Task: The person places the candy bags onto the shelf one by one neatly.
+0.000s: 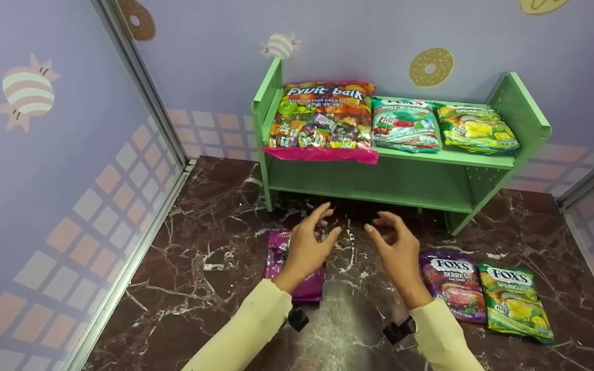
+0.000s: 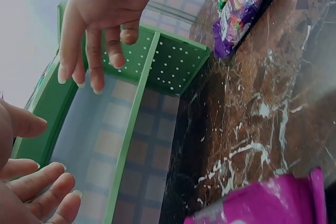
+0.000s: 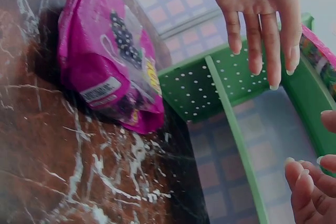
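Both hands hang in the air before a green two-tier shelf [image 1: 369,185], fingers loosely bent and holding nothing. My left hand [image 1: 308,245] is above a magenta candy bag [image 1: 307,286] lying on the dark marbled surface, partly hidden by that hand in the head view. My right hand [image 1: 397,252] faces it across a gap, left of a purple Fox's Berries bag [image 1: 453,288]. On the upper shelf lie a large Fyvit baik candy bag [image 1: 323,116], a teal Fox's mint bag [image 1: 405,126] and a green-yellow Fox's bag [image 1: 477,128].
A second green-yellow Fox's bag [image 1: 516,301] lies right of the purple one. Patterned walls [image 1: 80,103] with metal rails [image 1: 137,229] close in the left, back and right. The dark marbled surface [image 1: 173,268] spreads in front of the shelf.
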Tool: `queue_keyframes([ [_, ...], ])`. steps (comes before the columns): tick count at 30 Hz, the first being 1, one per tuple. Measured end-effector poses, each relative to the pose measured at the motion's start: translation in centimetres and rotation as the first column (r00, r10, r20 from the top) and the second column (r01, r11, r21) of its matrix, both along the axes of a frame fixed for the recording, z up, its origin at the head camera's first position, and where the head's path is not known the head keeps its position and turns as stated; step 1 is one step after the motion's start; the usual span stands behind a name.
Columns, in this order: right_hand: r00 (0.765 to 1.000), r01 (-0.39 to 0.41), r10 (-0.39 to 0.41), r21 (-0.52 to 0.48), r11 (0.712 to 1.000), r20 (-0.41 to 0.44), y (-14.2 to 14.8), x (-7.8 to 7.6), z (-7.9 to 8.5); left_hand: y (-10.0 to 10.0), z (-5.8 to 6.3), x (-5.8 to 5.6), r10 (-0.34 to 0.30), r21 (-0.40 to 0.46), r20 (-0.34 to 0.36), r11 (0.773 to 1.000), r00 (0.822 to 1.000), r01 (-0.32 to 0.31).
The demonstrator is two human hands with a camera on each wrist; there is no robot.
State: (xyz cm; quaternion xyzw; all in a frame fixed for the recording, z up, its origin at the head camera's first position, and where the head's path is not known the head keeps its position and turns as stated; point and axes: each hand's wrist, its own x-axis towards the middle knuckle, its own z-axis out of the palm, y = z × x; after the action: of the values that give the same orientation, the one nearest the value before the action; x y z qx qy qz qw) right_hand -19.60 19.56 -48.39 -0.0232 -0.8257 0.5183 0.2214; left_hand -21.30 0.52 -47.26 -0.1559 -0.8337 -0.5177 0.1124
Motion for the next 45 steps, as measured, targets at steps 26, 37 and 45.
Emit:
queue_keyframes([
  [26,0.927,-0.191,0.196,-0.047,0.980,0.320,-4.2,1.4,-4.1,-5.4,-3.7,1.6,0.134,-0.019,0.078,0.991,0.988,-0.133],
  [37,0.870,-0.269,0.256,-0.030,0.963,0.421,-6.2,2.2,-5.9,-7.6,-5.9,2.3,0.241,-0.079,0.047,0.968,0.969,-0.237],
  [45,0.842,-0.293,0.271,-0.027,0.956,0.467,-6.9,2.5,-7.1,-8.6,-7.3,3.0,0.284,-0.076,0.095,0.958,0.954,-0.277],
])
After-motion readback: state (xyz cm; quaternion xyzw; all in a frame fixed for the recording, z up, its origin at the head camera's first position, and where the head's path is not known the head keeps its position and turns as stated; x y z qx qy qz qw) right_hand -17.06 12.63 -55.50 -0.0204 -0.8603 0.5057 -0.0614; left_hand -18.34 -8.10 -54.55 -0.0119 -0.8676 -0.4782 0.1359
